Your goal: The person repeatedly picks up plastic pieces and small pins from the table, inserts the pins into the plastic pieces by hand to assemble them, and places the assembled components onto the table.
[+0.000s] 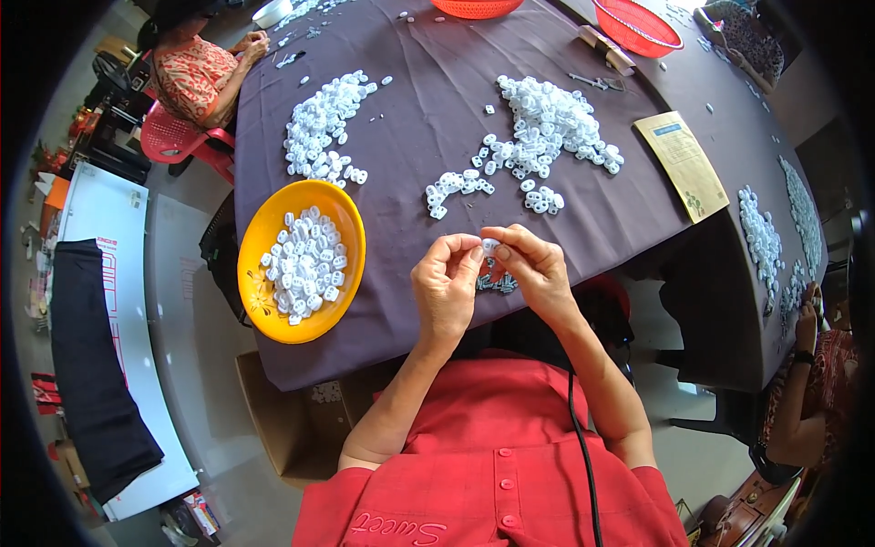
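Observation:
Close to the table's near edge, my left hand point(445, 284) and my right hand point(540, 273) meet, thumbs and fingertips pinching a small white oval plastic piece with holes point(489, 246) between them. Just behind and below my fingers lies a heap of small grey pieces point(496, 283), partly covered by the hands. A small cluster of similar white pieces point(456, 188) sits beyond my hands, with a large pile of white pieces point(556, 123) farther back. To the left stands a yellow bowl point(257, 296) holding many more white pieces.
Another white pile point(324, 128) lies at the back left of the dark tablecloth point(428, 100). A brown envelope point(682, 166), a metal hand tool point(597, 83) and a red basket point(638, 32) are to the right. Co-workers sit at left and right. A cardboard box point(264, 415) stands below the edge.

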